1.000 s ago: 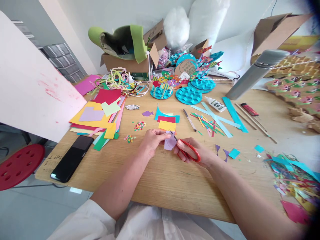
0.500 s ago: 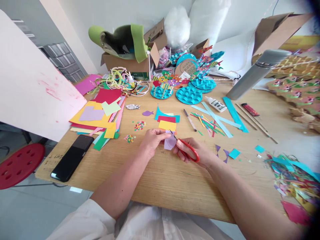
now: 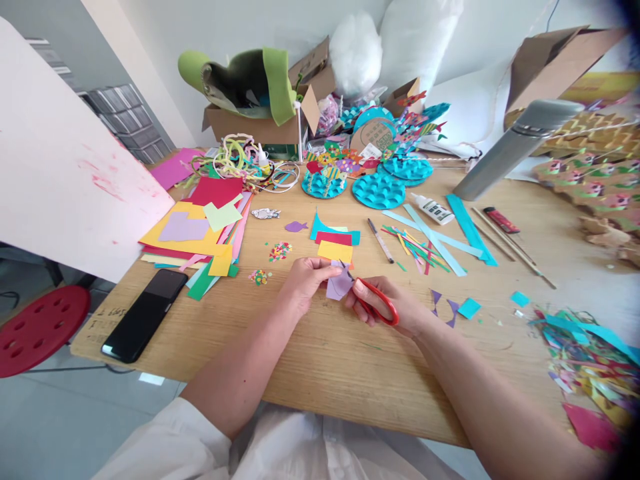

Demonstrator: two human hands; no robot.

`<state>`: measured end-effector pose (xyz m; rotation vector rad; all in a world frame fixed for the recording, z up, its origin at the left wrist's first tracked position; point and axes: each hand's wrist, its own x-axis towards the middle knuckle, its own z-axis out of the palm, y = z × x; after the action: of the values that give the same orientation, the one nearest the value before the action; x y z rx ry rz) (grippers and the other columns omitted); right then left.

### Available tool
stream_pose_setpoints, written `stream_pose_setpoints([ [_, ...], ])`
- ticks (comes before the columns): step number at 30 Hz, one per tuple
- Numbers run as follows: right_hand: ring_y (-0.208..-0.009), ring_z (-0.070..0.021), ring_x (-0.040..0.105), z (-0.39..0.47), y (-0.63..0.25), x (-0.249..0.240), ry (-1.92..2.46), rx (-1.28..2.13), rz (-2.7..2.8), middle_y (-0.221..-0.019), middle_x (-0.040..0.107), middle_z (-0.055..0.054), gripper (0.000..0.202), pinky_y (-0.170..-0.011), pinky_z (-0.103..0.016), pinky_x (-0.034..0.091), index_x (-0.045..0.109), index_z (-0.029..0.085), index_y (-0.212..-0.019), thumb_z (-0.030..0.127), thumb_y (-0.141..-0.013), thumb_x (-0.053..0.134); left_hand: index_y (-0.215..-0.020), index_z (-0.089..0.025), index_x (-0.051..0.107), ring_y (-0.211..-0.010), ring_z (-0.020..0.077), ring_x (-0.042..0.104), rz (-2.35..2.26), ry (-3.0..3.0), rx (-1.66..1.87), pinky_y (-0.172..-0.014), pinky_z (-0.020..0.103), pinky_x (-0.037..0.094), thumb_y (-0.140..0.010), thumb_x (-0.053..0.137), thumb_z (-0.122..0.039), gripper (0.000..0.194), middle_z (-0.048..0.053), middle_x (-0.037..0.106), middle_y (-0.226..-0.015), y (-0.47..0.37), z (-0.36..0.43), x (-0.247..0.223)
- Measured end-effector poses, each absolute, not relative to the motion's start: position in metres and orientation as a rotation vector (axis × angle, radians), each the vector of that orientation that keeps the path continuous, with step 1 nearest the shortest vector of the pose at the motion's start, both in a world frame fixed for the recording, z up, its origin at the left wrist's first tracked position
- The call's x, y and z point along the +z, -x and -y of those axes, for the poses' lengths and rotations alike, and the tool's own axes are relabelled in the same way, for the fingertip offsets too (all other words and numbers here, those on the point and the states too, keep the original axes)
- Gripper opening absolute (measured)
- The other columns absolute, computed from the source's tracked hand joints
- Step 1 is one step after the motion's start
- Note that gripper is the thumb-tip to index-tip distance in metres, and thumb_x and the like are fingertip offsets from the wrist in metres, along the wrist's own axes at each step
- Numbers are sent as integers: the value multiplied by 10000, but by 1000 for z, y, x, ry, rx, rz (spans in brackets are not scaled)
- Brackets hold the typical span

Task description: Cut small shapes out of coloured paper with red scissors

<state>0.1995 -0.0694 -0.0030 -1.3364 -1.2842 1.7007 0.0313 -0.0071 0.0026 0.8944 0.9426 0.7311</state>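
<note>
My left hand point(image 3: 309, 280) pinches the upper left edge of a small piece of light purple paper point(image 3: 338, 287), which has a curved line drawn on it. Red-handled scissors point(image 3: 384, 308) are in my right hand point(image 3: 387, 303), fingers wrapped round the handles. Their blades lie at the paper's upper right edge. Just beyond my hands are a yellow paper piece point(image 3: 335, 251), a red paper piece point(image 3: 334, 238) and a blue paper piece point(image 3: 320, 225). A cut-out purple paper fish point(image 3: 296, 227) lies further left. Purple scraps point(image 3: 453, 312) are on the table to the right of my right hand.
A black phone point(image 3: 147, 313) and stacked coloured paper point(image 3: 155, 233) lie on the left. Behind are blue egg-tray pieces point(image 3: 379, 191). A glue bottle point(image 3: 433, 209), a pen point(image 3: 380, 240) and a grey flask point(image 3: 510, 150) are to the right, with a scrap heap point(image 3: 590, 360) nearer.
The purple paper has turned slightly, its lower end shifting a little left. My hands and the scissors stay in nearly the same place.
</note>
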Motion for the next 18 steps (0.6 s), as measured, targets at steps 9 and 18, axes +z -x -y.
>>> stream_pose_setpoints([
  [9, -395, -82, 465, 70, -198, -1, 1307, 1705, 1258, -477, 553, 6, 561, -393, -210, 295, 633, 128, -713, 689, -738, 644, -649, -122, 684, -559, 114, 560, -938, -887, 724, -594, 262, 439, -533, 774, -294, 226, 34, 650, -644, -33, 7, 3],
  [18, -379, -86, 451, 69, -200, -3, 1330, 1690, 1277, -462, 544, 8, 552, -383, -215, 297, 630, 134, -698, 685, -731, 649, -627, -123, 679, -555, 114, 553, -956, -874, 721, -582, 260, 433, -502, 778, -303, 240, 39, 648, -634, -33, 8, 7],
])
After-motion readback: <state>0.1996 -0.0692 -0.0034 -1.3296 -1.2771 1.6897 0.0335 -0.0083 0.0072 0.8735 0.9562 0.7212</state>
